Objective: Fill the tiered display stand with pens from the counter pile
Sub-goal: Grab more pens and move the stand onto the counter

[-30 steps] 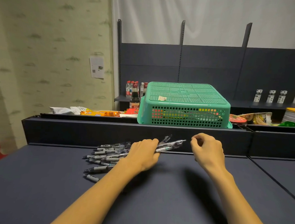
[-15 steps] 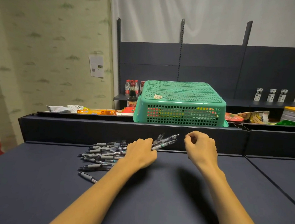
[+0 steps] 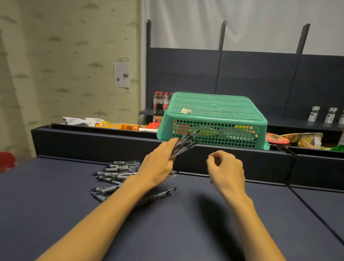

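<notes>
Left hand (image 3: 159,165): raised off the surface, its grip grasping a small bunch of pens (image 3: 184,144) that point up and to the right, their tips in front of the green basket.
Right hand (image 3: 226,170): held above the surface beside the left hand, apart from it; fingers curled in, the grip clenched on nothing that can be seen.
Pen pile (image 3: 116,173): loose grey-and-black pens on the dark surface (image 3: 182,229), left of and partly under the left wrist and forearm, near the raised back ledge.
Single pen (image 3: 160,193): lies on the surface just right of the left forearm, apart from the pile.
Green basket (image 3: 215,118): upside down on the ledge behind the hands, with coloured goods showing through its mesh.
Back shelf: bottles (image 3: 160,102) left of the basket, snack packets (image 3: 100,123) further left, three small white bottles (image 3: 330,115) to the right.
Wall: a sheet of paper (image 3: 121,75) is stuck on it.
</notes>
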Motion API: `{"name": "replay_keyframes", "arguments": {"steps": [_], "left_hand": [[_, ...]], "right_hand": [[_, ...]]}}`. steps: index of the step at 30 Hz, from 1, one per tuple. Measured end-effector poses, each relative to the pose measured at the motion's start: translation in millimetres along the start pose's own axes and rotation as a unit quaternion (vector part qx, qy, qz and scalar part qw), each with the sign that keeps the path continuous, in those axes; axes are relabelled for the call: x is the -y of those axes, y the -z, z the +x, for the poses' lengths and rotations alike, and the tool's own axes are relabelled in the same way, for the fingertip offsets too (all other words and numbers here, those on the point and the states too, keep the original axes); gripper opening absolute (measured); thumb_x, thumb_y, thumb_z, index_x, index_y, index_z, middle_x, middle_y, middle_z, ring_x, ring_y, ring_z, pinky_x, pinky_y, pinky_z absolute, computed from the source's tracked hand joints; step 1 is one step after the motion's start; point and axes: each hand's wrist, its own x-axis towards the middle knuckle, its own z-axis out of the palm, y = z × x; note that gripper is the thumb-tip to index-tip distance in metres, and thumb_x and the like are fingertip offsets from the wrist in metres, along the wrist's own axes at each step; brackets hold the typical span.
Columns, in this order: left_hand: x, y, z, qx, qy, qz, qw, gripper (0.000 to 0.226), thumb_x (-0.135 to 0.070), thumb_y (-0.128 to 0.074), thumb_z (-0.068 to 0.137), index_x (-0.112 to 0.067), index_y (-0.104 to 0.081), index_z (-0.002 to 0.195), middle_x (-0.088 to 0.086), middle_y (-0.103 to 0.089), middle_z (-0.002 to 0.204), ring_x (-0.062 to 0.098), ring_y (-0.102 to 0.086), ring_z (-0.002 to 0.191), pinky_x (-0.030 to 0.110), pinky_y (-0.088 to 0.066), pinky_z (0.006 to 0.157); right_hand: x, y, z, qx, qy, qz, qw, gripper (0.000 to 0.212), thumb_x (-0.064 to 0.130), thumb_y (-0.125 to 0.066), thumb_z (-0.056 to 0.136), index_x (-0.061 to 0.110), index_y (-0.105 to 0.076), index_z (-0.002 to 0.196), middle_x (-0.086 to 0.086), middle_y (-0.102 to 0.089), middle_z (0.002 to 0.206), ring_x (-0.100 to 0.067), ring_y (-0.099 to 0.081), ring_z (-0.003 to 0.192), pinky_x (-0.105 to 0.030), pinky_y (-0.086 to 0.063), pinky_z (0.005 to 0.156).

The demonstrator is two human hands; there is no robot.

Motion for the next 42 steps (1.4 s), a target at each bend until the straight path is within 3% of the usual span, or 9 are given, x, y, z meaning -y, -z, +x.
{"name": "replay_keyframes", "arguments": {"steps": [7, 15, 18, 21, 25, 31, 36, 39, 42], "left_hand": [[13.3, 27.5, -11.9, 0.009, -0.077, 0.203, 0.976, 0.052, -0.029, -0.041, 0.100, -0.029, -0.020, 0.147, 0.006, -0.050, 0.111, 0.026, -0.057, 0.088, 0.033, -0.041, 0.061], [52.5, 51.7, -57.3, 0.149, -0.046, 0.260, 0.953, 0.050, -0.035, -0.040, 0.100, -0.043, -0.017, 0.144, 0.007, -0.033, 0.118, 0.020, -0.046, 0.082, 0.032, -0.041, 0.066], [73.0, 52.9, -74.6, 0.172, -0.074, 0.243, 0.952, 0.052, -0.038, -0.042, 0.099, -0.043, -0.019, 0.145, 0.006, -0.036, 0.115, 0.021, -0.049, 0.083, 0.030, -0.041, 0.066], [89.4, 45.9, -87.5, 0.178, -0.105, 0.201, 0.957, 0.051, -0.028, -0.047, 0.097, -0.036, -0.028, 0.144, 0.005, -0.044, 0.116, 0.026, -0.050, 0.094, 0.036, -0.043, 0.079], [88.1, 42.3, -92.6, 0.124, -0.113, 0.195, 0.966, 0.050, -0.015, -0.050, 0.087, -0.022, -0.041, 0.135, 0.003, -0.052, 0.123, 0.027, -0.046, 0.110, 0.037, -0.035, 0.092], [85.3, 41.2, -95.4, 0.074, -0.118, 0.141, 0.980, 0.042, -0.010, -0.049, 0.085, -0.016, -0.049, 0.126, 0.004, -0.046, 0.130, 0.027, -0.042, 0.119, 0.036, -0.027, 0.104], [83.3, 47.8, -98.0, 0.049, -0.127, 0.108, 0.985, 0.044, -0.004, -0.047, 0.083, -0.008, -0.050, 0.126, 0.007, -0.044, 0.129, 0.028, -0.044, 0.114, 0.034, -0.035, 0.097], [82.4, 62.0, -97.8, 0.039, -0.085, 0.071, 0.993, 0.055, -0.002, -0.044, 0.085, -0.015, -0.039, 0.139, 0.005, -0.046, 0.125, 0.028, -0.051, 0.100, 0.037, -0.044, 0.084], [83.3, 71.2, -98.6, 0.059, -0.060, 0.067, 0.994, 0.057, -0.008, -0.042, 0.092, -0.024, -0.029, 0.146, 0.004, -0.052, 0.129, 0.029, -0.053, 0.110, 0.041, -0.045, 0.089]], "right_hand": [[8.6, -10.2, -9.8, 0.030, 0.014, -0.040, 0.999, 0.019, 0.029, -0.053, 0.092, 0.021, -0.068, 0.098, -0.002, -0.070, 0.086, -0.024, -0.064, 0.079, -0.029, -0.043, 0.066], [21.0, -13.5, -14.6, 0.024, 0.014, -0.103, 0.994, 0.022, 0.029, -0.053, 0.093, 0.019, -0.069, 0.103, -0.005, -0.071, 0.098, -0.029, -0.063, 0.092, -0.035, -0.048, 0.074], [26.6, -18.0, -20.2, 0.022, 0.019, -0.113, 0.993, 0.023, 0.030, -0.053, 0.093, 0.019, -0.069, 0.105, -0.006, -0.071, 0.100, -0.029, -0.063, 0.094, -0.035, -0.048, 0.074], [33.2, -25.9, -29.8, 0.028, 0.019, -0.115, 0.993, 0.022, 0.029, -0.053, 0.094, 0.019, -0.069, 0.104, -0.005, -0.071, 0.099, -0.028, -0.063, 0.092, -0.031, -0.045, 0.071], [40.1, -32.4, -40.5, 0.036, 0.011, -0.118, 0.992, 0.020, 0.029, -0.052, 0.093, 0.020, -0.069, 0.102, -0.004, -0.071, 0.098, -0.027, -0.062, 0.091, -0.032, -0.047, 0.071], [43.7, -32.8, -52.9, 0.032, 0.007, -0.128, 0.991, 0.020, 0.027, -0.052, 0.094, 0.020, -0.069, 0.102, -0.003, -0.071, 0.097, -0.026, -0.061, 0.089, -0.029, -0.041, 0.067], [41.0, -31.0, -60.5, 0.027, -0.008, -0.131, 0.991, 0.019, 0.028, -0.053, 0.093, 0.021, -0.069, 0.101, -0.002, -0.071, 0.096, -0.029, -0.062, 0.089, -0.030, -0.042, 0.068], [41.9, -30.9, -63.2, 0.026, -0.014, -0.130, 0.991, 0.019, 0.028, -0.053, 0.092, 0.022, -0.069, 0.099, -0.001, -0.071, 0.095, -0.029, -0.061, 0.089, -0.030, -0.040, 0.068], [45.1, -32.5, -66.0, 0.029, -0.010, -0.127, 0.991, 0.019, 0.027, -0.053, 0.092, 0.021, -0.070, 0.100, -0.002, -0.071, 0.095, -0.029, -0.062, 0.090, -0.030, -0.040, 0.068]]}}
